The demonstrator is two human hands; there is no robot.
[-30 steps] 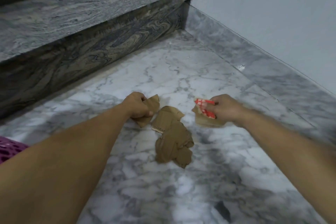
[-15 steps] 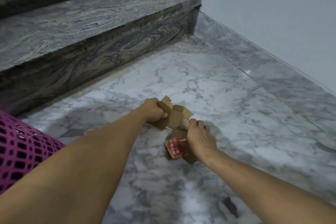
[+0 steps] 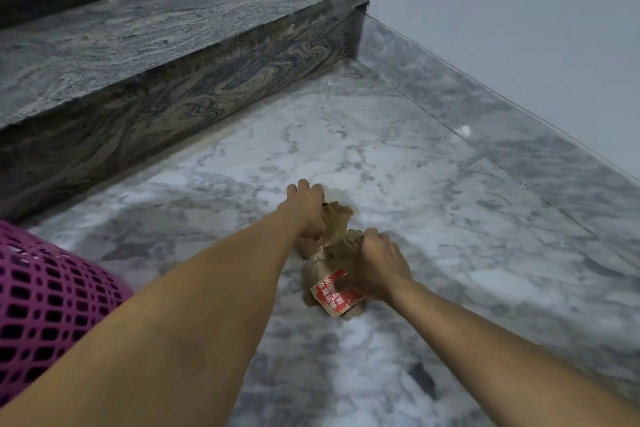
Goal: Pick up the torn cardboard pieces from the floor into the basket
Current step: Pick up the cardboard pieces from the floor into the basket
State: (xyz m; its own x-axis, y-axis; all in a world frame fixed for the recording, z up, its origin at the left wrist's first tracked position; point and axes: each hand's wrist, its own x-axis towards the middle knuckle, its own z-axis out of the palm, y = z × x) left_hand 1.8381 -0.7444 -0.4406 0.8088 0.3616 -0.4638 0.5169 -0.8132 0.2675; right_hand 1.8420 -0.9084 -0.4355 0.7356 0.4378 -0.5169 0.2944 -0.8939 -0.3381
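Several torn brown cardboard pieces (image 3: 334, 222) lie bunched together on the marble floor (image 3: 398, 163) in the middle of the view. My left hand (image 3: 306, 210) grips the far side of the bunch. My right hand (image 3: 375, 265) grips the near side, its thumb on a piece with a red printed label (image 3: 334, 300). The pink mesh basket (image 3: 45, 291) stands at the left edge, partly cut off by the frame and by my left forearm.
A dark veined stone step (image 3: 166, 55) rises behind the pile, running from left to the corner. A pale wall (image 3: 519, 28) with a grey marble skirting (image 3: 502, 146) closes the right side. Bare floor spreads to the right of the pile.
My right hand carried the red-labelled piece leftward onto the pile. Both hands have since pushed the scattered pieces together into one bunch. The view shifted, and more of the basket shows.
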